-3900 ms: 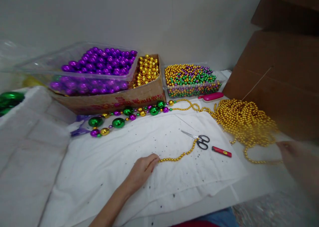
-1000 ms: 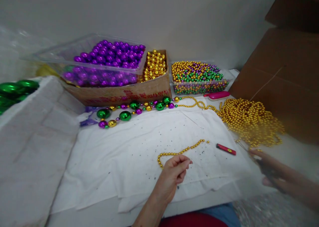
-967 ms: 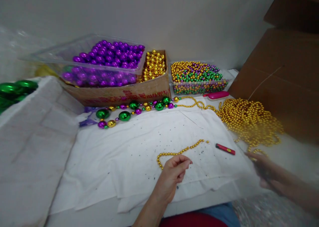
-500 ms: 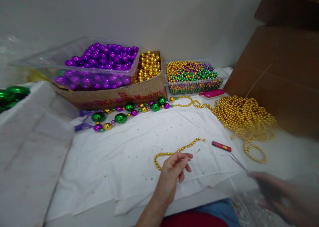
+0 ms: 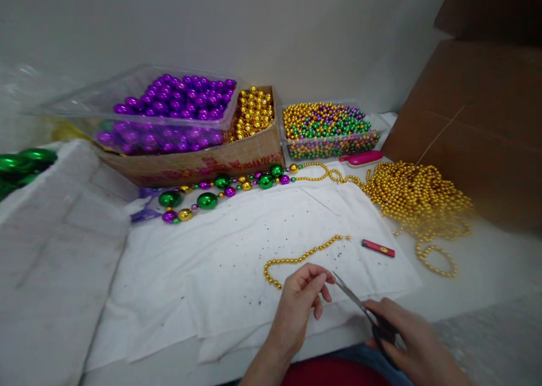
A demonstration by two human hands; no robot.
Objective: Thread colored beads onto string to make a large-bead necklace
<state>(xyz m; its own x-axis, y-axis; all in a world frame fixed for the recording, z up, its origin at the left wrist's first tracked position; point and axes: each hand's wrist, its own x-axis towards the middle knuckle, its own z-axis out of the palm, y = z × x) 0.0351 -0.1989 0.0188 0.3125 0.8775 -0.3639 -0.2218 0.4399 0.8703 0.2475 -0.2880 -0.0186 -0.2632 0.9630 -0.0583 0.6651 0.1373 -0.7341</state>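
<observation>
My right hand (image 5: pixel 410 338) grips a pair of scissors (image 5: pixel 354 297) by the black handles, low at the right. The blade tips reach the fingertips of my left hand (image 5: pixel 296 298). Thumb and forefinger of that left hand are pinched together; what they hold, if anything, is too small to make out. Just beyond the left hand, a short strand of gold beads (image 5: pixel 292 261) curves over the white cloth (image 5: pixel 237 233), with one loose bead off its far end. A red lighter (image 5: pixel 378 248) lies on the cloth to the right.
At the back are a clear tub of purple beads (image 5: pixel 182 98), a cardboard box (image 5: pixel 186 169) holding gold beads, and a tub of mixed beads (image 5: pixel 326 126). A green, purple and gold necklace (image 5: pixel 207 200) lies before them. Gold strands (image 5: pixel 415 188) are heaped right, beside a large carton (image 5: pixel 474 132).
My right hand has swung in from the right edge with the scissors, whose tips are now at my left fingertips. The left hand stays pinched, nearly in place.
</observation>
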